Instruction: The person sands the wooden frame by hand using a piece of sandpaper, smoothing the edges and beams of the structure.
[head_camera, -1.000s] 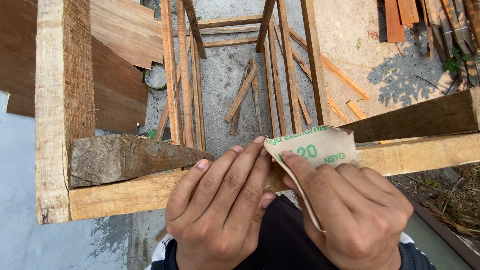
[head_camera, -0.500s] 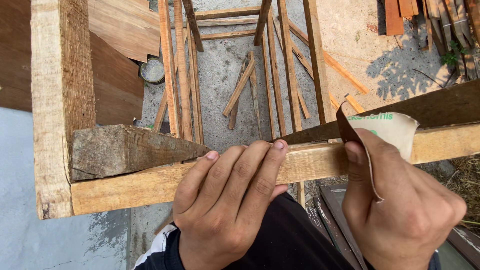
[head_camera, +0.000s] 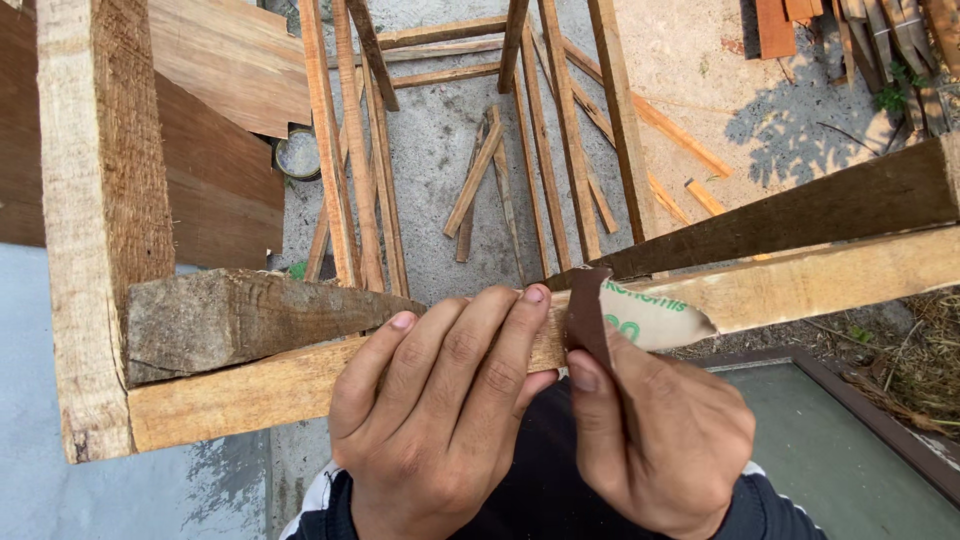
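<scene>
A pale wooden rail (head_camera: 780, 285) runs across the view from lower left to upper right, fixed at its left end to a thick upright post (head_camera: 95, 200). A darker, weathered beam (head_camera: 240, 315) lies just above the rail on the left, and a dark brown plank (head_camera: 800, 215) slants along its upper edge on the right. Far below, loose wooden slats (head_camera: 480, 175) lie scattered on the concrete ground (head_camera: 440, 130), beside stacked boards (head_camera: 220, 70) and a small round tin (head_camera: 297, 153).

A folded sheet of sandpaper (head_camera: 625, 320) sits on the rail near its middle, its brown grit face turned left and its pale backing wrapped over the rail's top edge; its long axis follows the rail.

The left hand (head_camera: 440, 400) lies palm down over the rail, fingers spread and extended toward the upper right, pressing on the wood just beside the sandpaper without closing round it. The right hand (head_camera: 660, 440) pinches the sandpaper, thumb against the grit side, fingers curled behind the sheet.
</scene>
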